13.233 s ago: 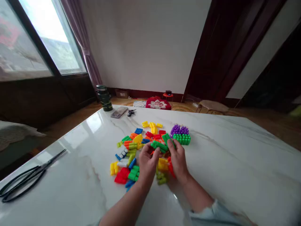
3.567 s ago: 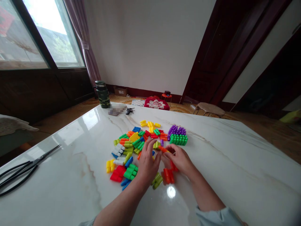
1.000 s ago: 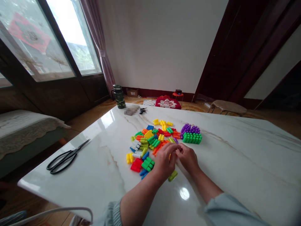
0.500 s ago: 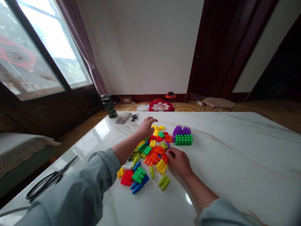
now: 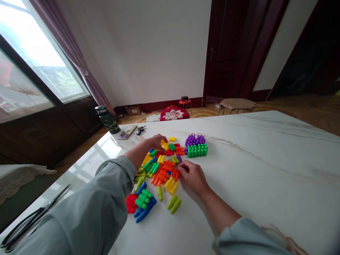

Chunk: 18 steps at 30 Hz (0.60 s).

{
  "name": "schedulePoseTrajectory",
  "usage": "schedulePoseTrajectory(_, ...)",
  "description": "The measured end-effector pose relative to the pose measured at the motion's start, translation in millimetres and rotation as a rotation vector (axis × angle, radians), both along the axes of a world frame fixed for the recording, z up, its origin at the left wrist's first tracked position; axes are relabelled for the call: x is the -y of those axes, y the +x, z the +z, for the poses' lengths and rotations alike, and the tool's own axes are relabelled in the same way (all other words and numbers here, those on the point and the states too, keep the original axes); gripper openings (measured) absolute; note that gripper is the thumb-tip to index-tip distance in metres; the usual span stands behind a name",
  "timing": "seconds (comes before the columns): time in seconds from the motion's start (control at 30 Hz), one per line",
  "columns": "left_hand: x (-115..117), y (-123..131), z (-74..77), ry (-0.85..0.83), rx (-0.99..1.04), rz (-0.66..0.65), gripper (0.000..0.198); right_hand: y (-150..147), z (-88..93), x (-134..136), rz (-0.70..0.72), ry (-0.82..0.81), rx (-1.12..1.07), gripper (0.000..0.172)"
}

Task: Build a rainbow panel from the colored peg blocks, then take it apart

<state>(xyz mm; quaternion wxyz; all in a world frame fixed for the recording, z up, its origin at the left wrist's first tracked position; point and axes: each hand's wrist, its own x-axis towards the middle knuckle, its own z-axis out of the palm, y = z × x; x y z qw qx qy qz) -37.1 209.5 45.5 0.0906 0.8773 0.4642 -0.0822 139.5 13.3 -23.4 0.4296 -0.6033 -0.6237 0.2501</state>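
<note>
A heap of plastic building blocks in bright colours lies on the white table, with orange blocks (image 5: 162, 174) in its middle. At the heap's far side, my left hand (image 5: 156, 141) has its fingers curled round a yellow building block (image 5: 164, 145); part of the grip is hidden by the hand. My right hand (image 5: 193, 177) rests at the right edge of the heap beside the orange blocks, its thumb and fingertips pinched together. Whatever is between those fingertips is hidden. Behind it stand joined rows of green blocks (image 5: 197, 151) and purple blocks (image 5: 195, 140).
Large black-handled scissors (image 5: 34, 221) lie at the table's left edge. Toward the far left corner are a camouflage flask (image 5: 107, 120), a phone (image 5: 128, 132) and keys (image 5: 140, 130). Beyond the table stands a round stool (image 5: 237, 103).
My left hand has come down from above the far blocks and closed on a yellow one. My right hand keeps its pinch beside the orange blocks. The view has shifted slightly.
</note>
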Motion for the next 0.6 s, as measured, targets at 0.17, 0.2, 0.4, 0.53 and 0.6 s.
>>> schedulePoseTrajectory(0.17, 8, 3, -0.1, 0.050, -0.030, -0.039, 0.063, 1, -2.2, -2, -0.001, 0.011, -0.013, 0.018)
schedulePoseTrajectory(0.2, 11, 4, 0.8, 0.054, -0.040, -0.046, 0.063, 1, -2.3, -1, -0.001, 0.010, -0.015, 0.018)
schedulePoseTrajectory(0.4, 27, 8, 4.7, 0.096, -0.043, -0.104, 0.070, 0, -0.2, -1, 0.012, 0.009, -0.029, 0.018)
schedulePoseTrajectory(0.53, 33, 11, 6.2, 0.107, -0.079, -0.085, 0.059, 1, 0.2, -2, 0.002, 0.013, -0.020, 0.019)
schedulePoseTrajectory(0.6, 36, 12, 6.0, 0.146, -0.041, -0.076, 0.056, 1, -0.5, -2, 0.004, 0.016, -0.020, 0.019)
